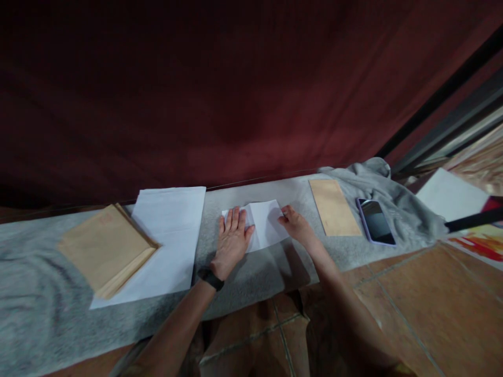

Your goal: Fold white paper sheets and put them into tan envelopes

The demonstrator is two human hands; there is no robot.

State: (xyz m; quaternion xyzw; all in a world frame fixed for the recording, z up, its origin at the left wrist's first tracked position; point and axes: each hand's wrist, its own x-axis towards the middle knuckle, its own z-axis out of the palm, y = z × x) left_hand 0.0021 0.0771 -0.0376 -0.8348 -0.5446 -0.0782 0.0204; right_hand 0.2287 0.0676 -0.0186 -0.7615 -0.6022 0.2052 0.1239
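A creased white sheet of paper lies on the grey cloth in front of me. My left hand, with a dark band at the wrist, rests flat on the sheet's left part, fingers stretched out. At the sheet's right edge, my right hand pinches the paper between thumb and curled fingers. A fold line runs across the sheet just right of my left fingers. To the right of my right hand lies a single brown envelope, apart from it.
Left of my hands, a stack of brown envelopes overlaps a pile of white paper. A phone in a purple case lies at right on the grey cloth. A dark red curtain hangs behind; tiled floor shows in front.
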